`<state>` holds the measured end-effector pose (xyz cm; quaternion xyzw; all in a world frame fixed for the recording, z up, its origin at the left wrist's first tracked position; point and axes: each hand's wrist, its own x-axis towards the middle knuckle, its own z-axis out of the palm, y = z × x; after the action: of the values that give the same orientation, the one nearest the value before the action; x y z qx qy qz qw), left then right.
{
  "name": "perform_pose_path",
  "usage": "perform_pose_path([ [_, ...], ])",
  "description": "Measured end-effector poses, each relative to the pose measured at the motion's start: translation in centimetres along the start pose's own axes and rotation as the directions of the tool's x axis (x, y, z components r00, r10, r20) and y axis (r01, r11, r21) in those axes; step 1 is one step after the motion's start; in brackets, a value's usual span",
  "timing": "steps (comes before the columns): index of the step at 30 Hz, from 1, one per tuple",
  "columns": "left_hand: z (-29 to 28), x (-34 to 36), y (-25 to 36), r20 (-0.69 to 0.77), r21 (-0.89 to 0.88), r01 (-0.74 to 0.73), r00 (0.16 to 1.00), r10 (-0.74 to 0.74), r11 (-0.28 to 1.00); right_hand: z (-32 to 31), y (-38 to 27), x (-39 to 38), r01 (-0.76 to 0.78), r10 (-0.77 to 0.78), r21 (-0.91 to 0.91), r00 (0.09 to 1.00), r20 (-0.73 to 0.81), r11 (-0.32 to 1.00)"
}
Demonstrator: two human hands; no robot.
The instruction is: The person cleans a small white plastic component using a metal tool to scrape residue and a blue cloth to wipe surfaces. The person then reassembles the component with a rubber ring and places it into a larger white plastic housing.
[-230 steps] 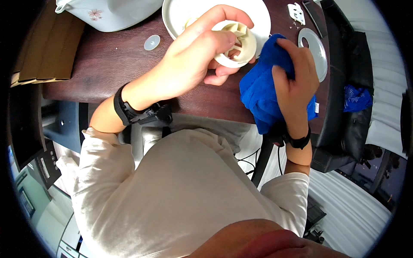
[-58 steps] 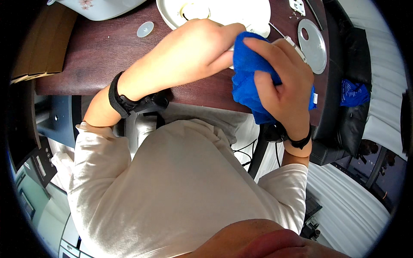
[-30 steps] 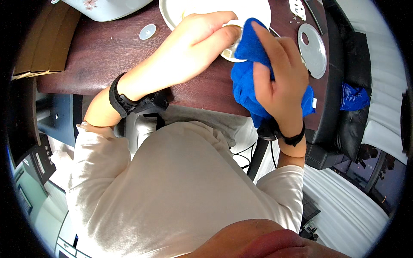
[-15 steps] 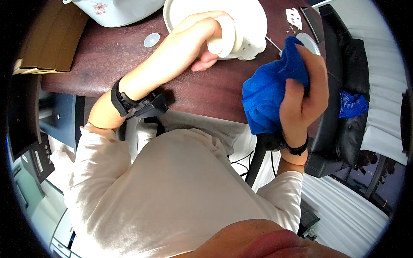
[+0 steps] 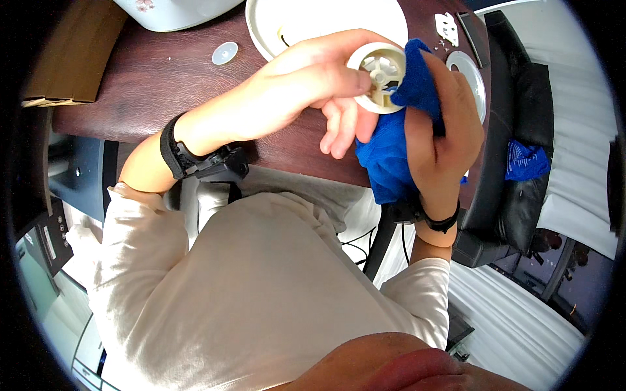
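My left hand grips a round cream plastic part by its rim, thumb inside and the lower fingers loosely spread. Its hollow side, with spokes and a small hub, faces up toward me. A blue cloth is bunched in my right hand, whose fingers are wrapped round it. A corner of the cloth touches the right edge of the plastic part. Behind my left hand lies a large round white plastic piece on the dark reddish table, partly hidden by the hand.
A small translucent disc lies left of my hand. Farther back are a white container and brown cardboard. At right are a white flat part with tiny bits beside it, a dark flat object and a pale round piece.
My left hand has lifted the cream part off the large white piece, moved right and turned its hollow side up. The cloth in my right hand has come left to meet it.
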<state>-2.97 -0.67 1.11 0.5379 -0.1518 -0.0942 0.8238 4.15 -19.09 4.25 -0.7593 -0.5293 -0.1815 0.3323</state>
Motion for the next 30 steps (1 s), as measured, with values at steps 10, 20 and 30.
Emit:
perform_pose_path([
  [10, -0.1, 0.2, -0.4, -0.01, 0.052, -0.193, 0.981, 0.194, 0.98, -0.7, 0.5, -0.5, -0.09, 0.1, 0.254, 0.995, -0.026, 0.963],
  [20, 0.2, 0.2, -1.4, -0.047, 0.136, -0.275, 0.958, 0.283, 0.952, -0.1, -0.7, -1.6, -0.125, 0.123, 0.137, 0.992, 0.025, 0.983],
  [30, -0.5, 0.5, -1.6, -0.147, 0.244, -0.241, 0.948, 0.281, 0.939, 1.3, -2.1, -2.5, -0.01, -0.024, 0.182, 0.983, 0.183, 0.983],
])
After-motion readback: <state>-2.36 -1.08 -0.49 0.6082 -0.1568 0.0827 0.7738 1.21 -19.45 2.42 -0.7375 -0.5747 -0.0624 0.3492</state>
